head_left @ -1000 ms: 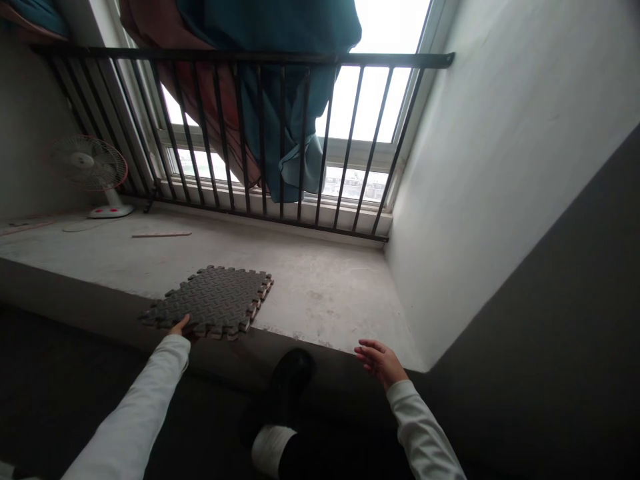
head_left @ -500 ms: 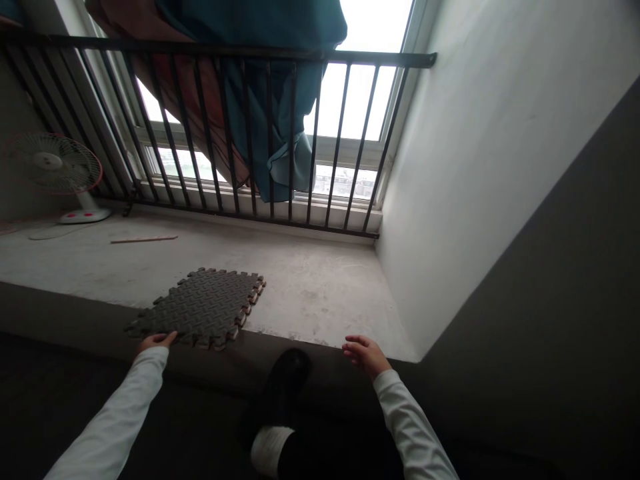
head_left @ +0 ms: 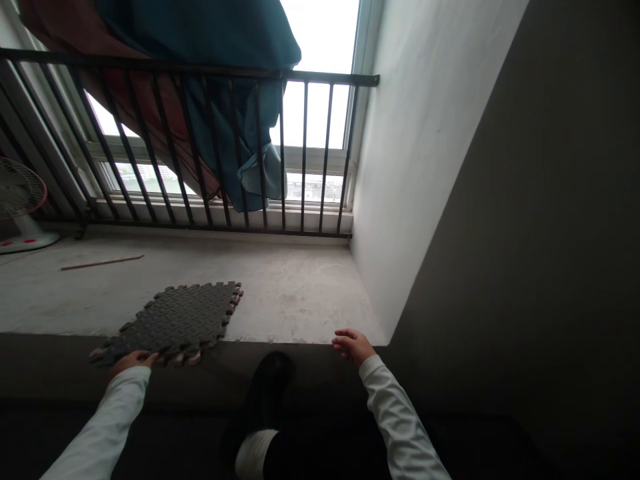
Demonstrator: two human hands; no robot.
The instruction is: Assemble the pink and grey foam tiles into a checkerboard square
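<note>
Fingers of the left hand (head_left: 131, 363) were found against the near edge of a dark grey interlocking foam mat (head_left: 173, 323); fingertips are partly hidden there, so a grip cannot be told. The mat lies flat at the front lip of a concrete ledge (head_left: 295, 293). The right hand (head_left: 354, 347) is held open, fingers lightly curled, just above the lip and apart from the mat. Both forearms are extended forward in white sleeves (head_left: 395, 413). A black shoe (head_left: 267, 390) is dim in shadow. A fan (head_left: 17, 200) is cut off by the frame's left edge, and a teal curtain (head_left: 200, 40) is partly screened by a dark metal railing (head_left: 175, 69).
</note>
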